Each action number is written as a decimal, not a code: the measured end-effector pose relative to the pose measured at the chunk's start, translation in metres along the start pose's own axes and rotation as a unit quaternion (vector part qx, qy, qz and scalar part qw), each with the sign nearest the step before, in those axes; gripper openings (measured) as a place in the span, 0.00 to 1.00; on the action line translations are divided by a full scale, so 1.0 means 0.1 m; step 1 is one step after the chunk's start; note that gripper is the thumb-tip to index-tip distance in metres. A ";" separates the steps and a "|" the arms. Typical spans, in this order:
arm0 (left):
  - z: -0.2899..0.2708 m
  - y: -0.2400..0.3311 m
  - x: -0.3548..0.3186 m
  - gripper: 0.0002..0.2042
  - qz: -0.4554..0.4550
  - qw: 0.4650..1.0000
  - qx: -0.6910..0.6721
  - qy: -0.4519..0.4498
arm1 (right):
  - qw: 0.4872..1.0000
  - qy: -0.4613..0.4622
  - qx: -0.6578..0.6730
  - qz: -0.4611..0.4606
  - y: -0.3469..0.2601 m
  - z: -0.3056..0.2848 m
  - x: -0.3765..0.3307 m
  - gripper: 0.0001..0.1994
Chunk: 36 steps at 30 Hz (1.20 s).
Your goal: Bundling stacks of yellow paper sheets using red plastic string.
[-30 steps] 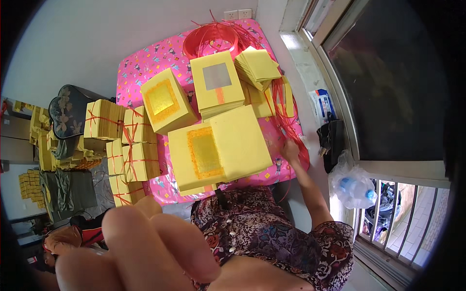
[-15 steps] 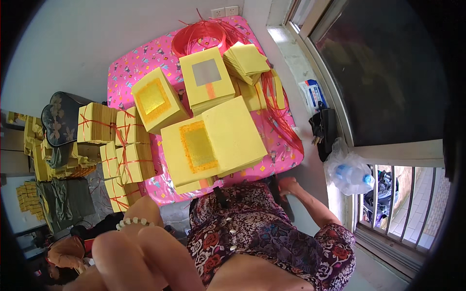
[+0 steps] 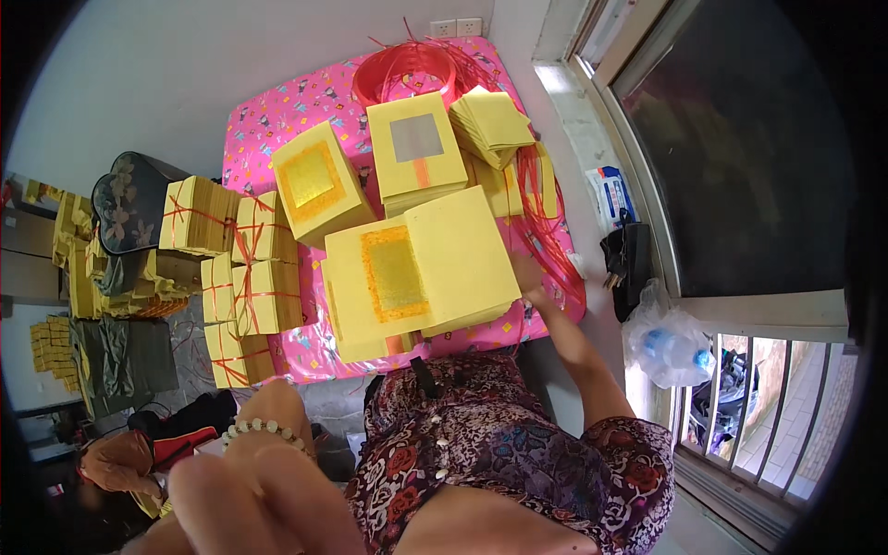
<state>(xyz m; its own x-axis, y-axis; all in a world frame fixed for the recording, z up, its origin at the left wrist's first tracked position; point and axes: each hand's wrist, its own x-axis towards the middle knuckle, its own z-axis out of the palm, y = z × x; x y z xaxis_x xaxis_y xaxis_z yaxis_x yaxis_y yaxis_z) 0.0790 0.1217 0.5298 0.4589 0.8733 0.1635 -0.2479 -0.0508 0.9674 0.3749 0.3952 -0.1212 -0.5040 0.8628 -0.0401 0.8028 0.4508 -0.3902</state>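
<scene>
My right hand [image 3: 529, 277] rests against the right edge of the large stack of smooth yellow paper sheets with a gold-foil square [image 3: 421, 268], fingers hidden behind the stack, so I cannot tell their spread. My left hand is not visible; only my left forearm with a pale bead bracelet [image 3: 262, 427] shows, low in the view. The stack lies at the near edge of the glossy pink patterned cloth [image 3: 277, 111]. Thin red plastic cords [image 3: 546, 231] run just beside my right hand. Tied yellow paper bundles [image 3: 245, 296] crowd the left edge; the grey window ledge [image 3: 578, 120] bounds the right.
</scene>
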 end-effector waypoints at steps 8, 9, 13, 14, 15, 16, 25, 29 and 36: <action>-0.35 -0.57 0.29 0.14 0.164 0.986 -0.018 -0.037 | 0.909 -0.338 -0.215 0.115 -0.24 -1.07 -1.18 0.10; -0.40 -0.73 0.21 0.18 0.226 0.973 -0.015 -0.034 | 0.879 -0.411 -0.216 0.107 -0.40 -1.33 -1.27 0.11; -0.34 -1.61 0.43 0.26 0.289 0.923 -0.119 0.223 | 0.848 -0.513 -0.124 0.045 -0.62 -1.98 -1.72 0.10; -0.40 -1.78 0.37 0.27 0.215 0.953 -0.054 0.205 | 0.855 -0.515 -0.055 -0.002 -0.80 -2.27 -1.64 0.10; -0.43 -1.87 0.38 0.26 0.073 0.978 0.044 0.190 | 0.858 -0.512 0.014 -0.043 -0.95 -2.53 -1.56 0.10; -0.34 -1.98 0.47 0.19 -0.027 0.979 -0.008 0.202 | 0.875 -0.475 0.072 -0.056 -1.10 -2.80 -1.53 0.10; 0.22 -3.01 1.04 0.17 0.131 0.945 0.296 -0.056 | 0.573 -0.483 0.449 -0.486 -1.84 -4.21 -1.22 0.11; 0.32 -3.56 0.89 0.11 -0.061 0.984 0.070 -0.150 | 0.454 -0.486 0.480 -0.572 -1.75 -4.20 -0.99 0.14; -0.04 -3.78 0.16 0.08 -0.215 0.972 -0.006 0.097 | 0.773 -0.488 0.355 -0.198 -1.73 -3.94 -0.76 0.14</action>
<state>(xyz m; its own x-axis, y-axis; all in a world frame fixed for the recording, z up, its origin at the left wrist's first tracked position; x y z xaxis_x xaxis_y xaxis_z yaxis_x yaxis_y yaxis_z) 0.1765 0.1573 0.1655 0.3539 0.8870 -0.2967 -0.0791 0.3445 0.9354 0.3993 0.3420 0.3116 -0.9437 -0.0492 -0.3272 0.3216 0.0965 -0.9420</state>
